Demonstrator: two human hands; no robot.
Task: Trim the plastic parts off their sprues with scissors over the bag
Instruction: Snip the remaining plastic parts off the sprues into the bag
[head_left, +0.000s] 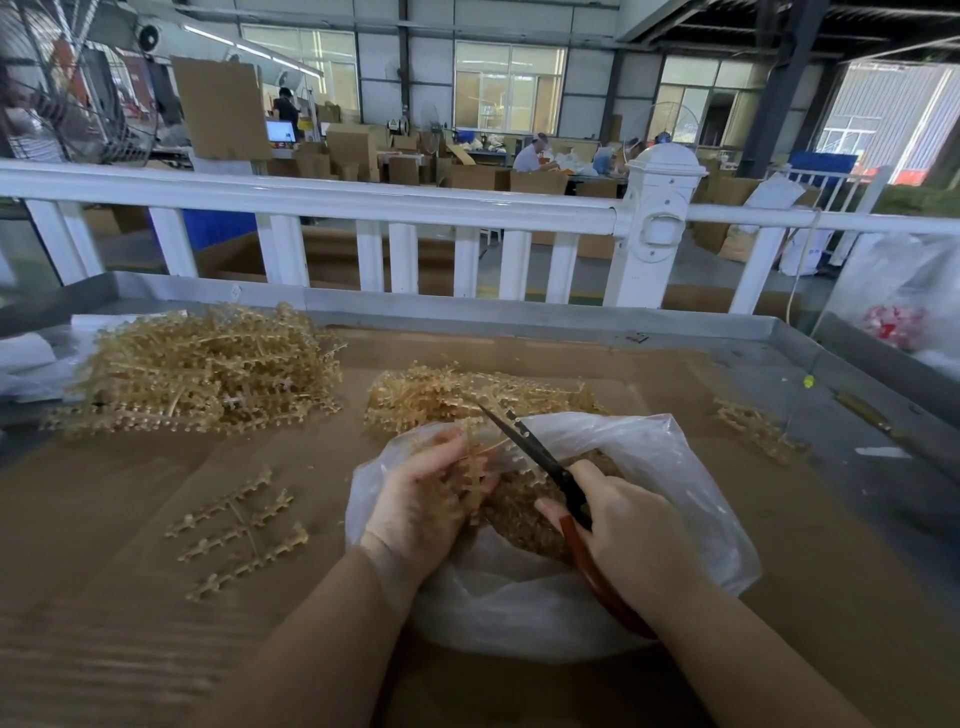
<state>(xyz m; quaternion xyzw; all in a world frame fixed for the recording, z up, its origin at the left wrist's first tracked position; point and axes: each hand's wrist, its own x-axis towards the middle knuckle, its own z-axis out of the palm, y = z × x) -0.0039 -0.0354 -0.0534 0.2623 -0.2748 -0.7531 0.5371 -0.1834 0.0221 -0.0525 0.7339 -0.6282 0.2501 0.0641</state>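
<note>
My left hand (423, 501) grips a tan plastic sprue (477, 470) over the open clear plastic bag (675, 467). My right hand (631, 530) holds the scissors (540, 457) by their red handles. The dark blades point up and to the left beside the sprue. Inside the bag lies a heap of cut tan parts (519, 506). A pile of untrimmed sprues (467, 397) sits just behind the bag.
A larger heap of sprues (208, 366) fills the table's left side. One loose sprue (244, 530) lies flat to the left of my hands, another (753, 428) at the right. Cardboard (130, 519) covers the metal table. A white railing (363, 202) stands behind.
</note>
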